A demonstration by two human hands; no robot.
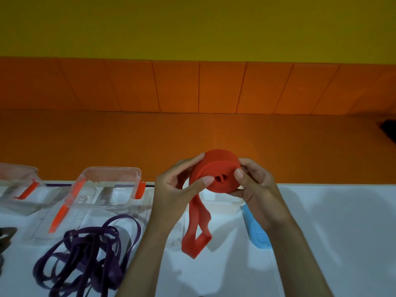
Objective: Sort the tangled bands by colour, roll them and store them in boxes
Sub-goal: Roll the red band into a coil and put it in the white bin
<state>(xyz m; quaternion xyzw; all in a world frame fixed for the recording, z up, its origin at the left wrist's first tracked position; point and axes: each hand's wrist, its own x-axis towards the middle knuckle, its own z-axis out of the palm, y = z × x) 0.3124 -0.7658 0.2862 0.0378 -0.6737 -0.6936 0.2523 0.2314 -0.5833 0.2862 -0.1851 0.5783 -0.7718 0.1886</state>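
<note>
A wide red band (216, 168) is wound into a thick roll held up above the white table (332, 232). My left hand (182, 185) grips the roll's left side with the thumb pressed on its face. My right hand (252, 181) grips the right side, thumb on the front. A loose looped tail of the red band (198, 234) hangs down beneath the roll. A tangled purple band (85, 258) lies on the table at lower left. A clear box with orange clips (111, 185) stands open behind it.
Another clear box with an orange clip (19, 185) stands at the far left. A clear box with a blue clip (257, 228) sits partly hidden under my right forearm. A dark band end (6, 234) shows at the left edge. An orange padded wall (192, 88) runs behind the table.
</note>
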